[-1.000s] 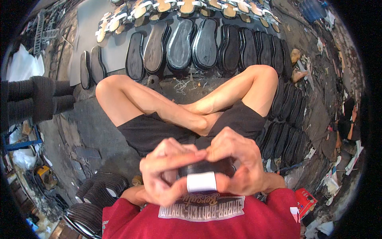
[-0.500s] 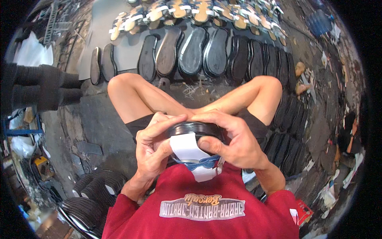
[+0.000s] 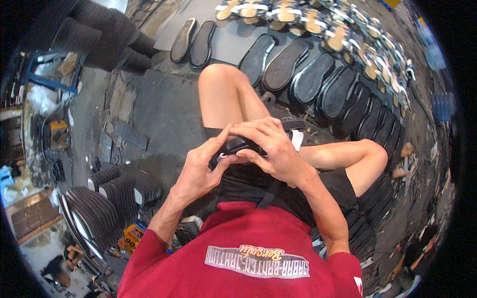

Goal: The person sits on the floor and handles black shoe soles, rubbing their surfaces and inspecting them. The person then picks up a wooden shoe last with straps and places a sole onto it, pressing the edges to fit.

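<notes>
Between my hands, over my lap, is a black sandal (image 3: pixel 236 144), mostly hidden by the fingers. My left hand (image 3: pixel 201 166) grips its left side, thumb below and fingers along the top edge. From the right, my right hand (image 3: pixel 276 149) curls over it, its thumb close to the left thumb. A white strap piece (image 3: pixel 297 139) and a dark band (image 3: pixel 294 125) stick out past the right hand. Beyond my knees lies a row of black shoe soles (image 3: pixel 285 64), flat on the ground.
Tan insoles with straps (image 3: pixel 335 39) stand in rows at the far right. Stacked dark soles (image 3: pixel 102 211) sit at the lower left near a yellow can (image 3: pixel 133 237). Tall black stacks (image 3: pixel 74 39) and a blue frame (image 3: pixel 52 84) are at the upper left.
My view has swung left, so the scene sits further right. The sandal has turned and moved away from my chest towards my lap; its white strap now shows on the right.
</notes>
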The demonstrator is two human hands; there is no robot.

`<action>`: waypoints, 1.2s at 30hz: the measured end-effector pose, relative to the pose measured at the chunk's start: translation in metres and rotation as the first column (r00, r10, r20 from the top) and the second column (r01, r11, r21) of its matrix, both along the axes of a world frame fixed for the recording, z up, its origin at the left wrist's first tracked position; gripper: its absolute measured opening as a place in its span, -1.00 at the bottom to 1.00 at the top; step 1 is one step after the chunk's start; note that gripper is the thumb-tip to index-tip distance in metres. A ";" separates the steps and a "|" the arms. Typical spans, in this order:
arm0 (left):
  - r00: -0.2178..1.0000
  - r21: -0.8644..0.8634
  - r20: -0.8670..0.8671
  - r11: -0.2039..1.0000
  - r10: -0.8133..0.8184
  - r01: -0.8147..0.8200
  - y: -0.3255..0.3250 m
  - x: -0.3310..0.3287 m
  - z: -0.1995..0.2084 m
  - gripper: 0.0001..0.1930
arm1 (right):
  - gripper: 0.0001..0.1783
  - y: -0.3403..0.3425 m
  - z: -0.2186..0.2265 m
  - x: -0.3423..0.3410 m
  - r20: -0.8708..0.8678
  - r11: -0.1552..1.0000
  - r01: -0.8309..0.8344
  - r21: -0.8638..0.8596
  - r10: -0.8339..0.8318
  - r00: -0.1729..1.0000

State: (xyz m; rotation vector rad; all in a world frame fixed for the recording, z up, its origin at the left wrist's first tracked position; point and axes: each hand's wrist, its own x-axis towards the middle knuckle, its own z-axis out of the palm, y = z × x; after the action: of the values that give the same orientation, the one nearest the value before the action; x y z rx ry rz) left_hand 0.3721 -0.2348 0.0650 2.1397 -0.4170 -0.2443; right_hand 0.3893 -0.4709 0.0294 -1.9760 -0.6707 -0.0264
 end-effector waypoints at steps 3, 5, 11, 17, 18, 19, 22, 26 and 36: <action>0.996 0.041 0.070 0.997 0.064 -0.066 0.006 -0.002 -0.018 -0.51 | -0.55 0.014 -0.003 0.007 -0.042 0.998 0.062 0.031 -0.061 0.997; 0.989 0.029 0.092 0.992 0.118 -0.121 0.002 -0.007 -0.032 -0.57 | -0.56 0.013 0.002 0.011 -0.157 0.998 0.048 0.027 -0.043 0.987; 0.999 -0.074 0.040 0.997 0.030 -0.027 0.009 -0.005 -0.028 -0.52 | -0.56 0.002 0.002 -0.003 -0.243 0.991 0.063 0.121 -0.032 0.969; 0.993 -0.040 0.004 0.992 0.120 -0.119 0.000 -0.007 -0.035 -0.51 | -0.64 0.015 0.008 -0.010 -0.220 0.997 0.076 0.035 -0.066 0.973; 0.993 -0.073 0.025 0.991 0.112 -0.110 0.002 -0.005 -0.035 -0.56 | -0.64 0.012 0.012 -0.009 -0.204 0.997 0.063 0.044 -0.053 0.977; 0.995 -0.065 0.020 0.993 0.098 -0.096 0.002 -0.005 -0.034 -0.57 | -0.63 0.010 0.014 -0.008 -0.189 0.997 0.048 0.057 -0.036 0.981; 0.994 -0.040 0.053 0.995 0.092 -0.090 -0.003 -0.007 -0.035 -0.60 | -0.63 0.006 0.011 -0.020 -0.136 0.988 0.126 -0.091 -0.137 0.981; 0.978 -0.018 0.096 0.983 0.186 -0.185 -0.005 -0.007 -0.040 -0.62 | -0.55 0.021 -0.003 -0.021 -0.109 0.983 0.153 -0.104 -0.164 0.980; 1.000 0.131 0.003 0.991 0.004 -0.004 -0.001 0.004 0.003 -0.54 | -0.39 -0.016 0.004 -0.009 -0.089 0.987 0.013 -0.161 -0.028 0.996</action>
State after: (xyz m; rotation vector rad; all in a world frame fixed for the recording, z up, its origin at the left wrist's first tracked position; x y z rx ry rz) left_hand 0.3756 -0.2358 0.0679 2.2690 -0.4082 -0.2731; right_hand 0.3806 -0.4871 0.0332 -2.1249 -0.6087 0.1083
